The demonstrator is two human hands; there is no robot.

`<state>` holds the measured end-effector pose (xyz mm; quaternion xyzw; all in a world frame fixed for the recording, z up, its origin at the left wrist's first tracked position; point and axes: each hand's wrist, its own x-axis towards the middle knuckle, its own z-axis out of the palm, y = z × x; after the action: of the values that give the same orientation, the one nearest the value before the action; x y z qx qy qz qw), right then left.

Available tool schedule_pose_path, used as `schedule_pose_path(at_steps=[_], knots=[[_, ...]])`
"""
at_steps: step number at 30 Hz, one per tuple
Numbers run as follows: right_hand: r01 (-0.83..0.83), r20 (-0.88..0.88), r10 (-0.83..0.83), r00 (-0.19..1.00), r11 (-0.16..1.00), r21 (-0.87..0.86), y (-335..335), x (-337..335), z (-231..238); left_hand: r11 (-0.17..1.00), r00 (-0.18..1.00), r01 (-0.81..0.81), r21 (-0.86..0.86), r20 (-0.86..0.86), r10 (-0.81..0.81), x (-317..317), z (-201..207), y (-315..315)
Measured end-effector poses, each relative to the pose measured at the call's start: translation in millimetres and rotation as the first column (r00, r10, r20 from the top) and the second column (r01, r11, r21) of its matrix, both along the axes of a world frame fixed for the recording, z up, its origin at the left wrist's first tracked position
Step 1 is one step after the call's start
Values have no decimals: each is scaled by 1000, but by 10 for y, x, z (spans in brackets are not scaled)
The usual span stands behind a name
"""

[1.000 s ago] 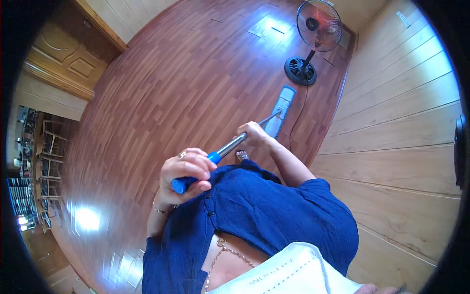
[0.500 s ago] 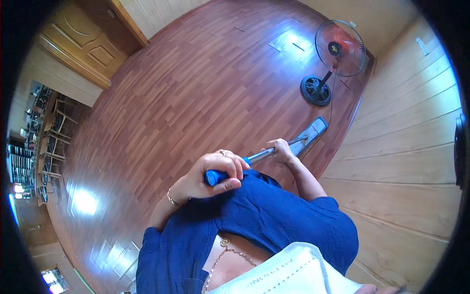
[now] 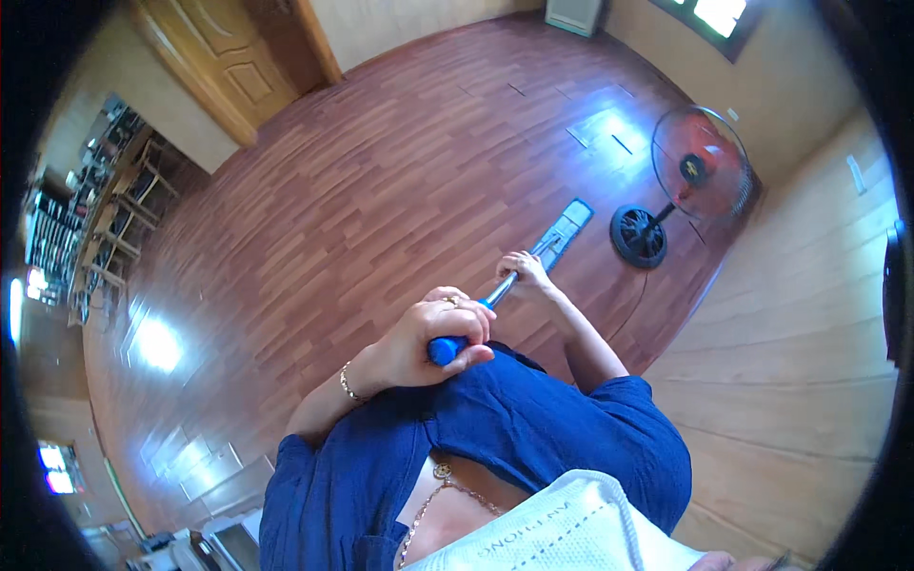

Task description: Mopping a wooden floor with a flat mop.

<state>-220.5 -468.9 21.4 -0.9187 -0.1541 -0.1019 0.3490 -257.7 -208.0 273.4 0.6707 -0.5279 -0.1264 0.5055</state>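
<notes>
My left hand point(image 3: 446, 331) is wrapped round the blue grip at the top of a flat mop point(image 3: 562, 238), close in front of my chest. Farther down the metal pole, my right hand point(image 3: 524, 270) is closed round the shaft. The mop's long, narrow head, pale blue-grey with a dark edge, lies on the brown wood-plank floor point(image 3: 381, 238) beyond my right hand. It sits to the left of the round black base of a standing fan point(image 3: 639, 235).
The fan's wire cage leans over near the right wall point(image 3: 762, 333), and a thin cord runs along the floor from it. A wooden door point(image 3: 224, 67) is at the far left. Chairs point(image 3: 124, 228) line a cluttered table on the left. A white cabinet point(image 3: 574, 13) stands at the back.
The mop head has swung left, away from the right wall, and now points farther ahead. My right hand has moved left and forward with the pole. The view has tilted up, showing more of the back.
</notes>
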Motion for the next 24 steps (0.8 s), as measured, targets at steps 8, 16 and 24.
schedule_pose_path(at_steps=[8,16,24], knots=[[-392,-191,440,877,887,246,344,535,-109,957,951,-288,-27,109,289,-283,116,-5],[-666,-281,757,589,652,361,1539,405,483,856,765,-468,-220,383,517,-652,508,302],[-841,-113,896,430,443,310,2232,668,449,825,712,-498,-266,419,564,-523,426,489]])
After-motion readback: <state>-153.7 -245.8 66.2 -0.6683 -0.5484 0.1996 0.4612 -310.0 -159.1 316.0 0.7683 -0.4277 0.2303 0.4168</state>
